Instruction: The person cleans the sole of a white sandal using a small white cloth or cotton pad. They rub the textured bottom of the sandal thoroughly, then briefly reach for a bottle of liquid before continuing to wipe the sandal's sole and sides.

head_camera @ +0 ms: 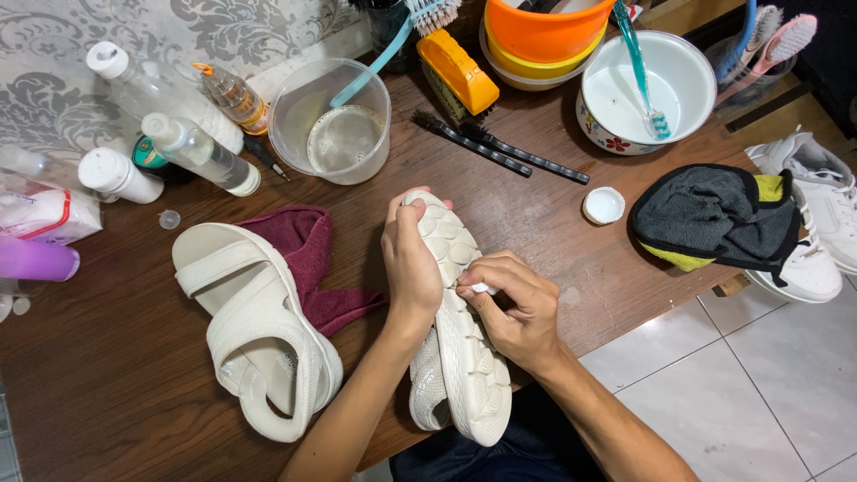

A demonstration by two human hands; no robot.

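Dark brown wooden worktop (107, 375) fills most of the view, with patterned grey wallpaper behind its far edge and pale floor tiles past its near right edge. At the far left corner stand several clear plastic bottles (201, 152) with white caps, beside a small amber dropper bottle (234, 96). Toward the near left edge a cream strapped sandal (259, 335) lies upright, partly over a maroon cloth (312, 263). Behind the cloth, near the far edge, stands a clear plastic tub (332, 120) of foamy water with a teal-handled brush leaning in it. At the middle of the near edge, the matching cream sandal (464, 348) is held sole-up, its heel overhanging the edge toward the person's lap. The left hand (412, 259) is closed around the toe end of this upturned sandal, thumb and fingers wrapped over the sole. The right hand (513, 308) is curled nearly closed, its fingertips pinching a small white object (482, 287) pressed against the sole's side; what that object is cannot be told. Farther back lie a yellow block brush (457, 71) and two thin black brushes (500, 147). Stacked orange and yellow bowls (544, 36) and a white bowl (683, 103) holding a teal toothbrush stand at the far right. A white bottle cap (603, 205) lies just beside a folded grey-and-yellow cloth (714, 214) at the right edge, with white sneakers (821, 214) beyond.
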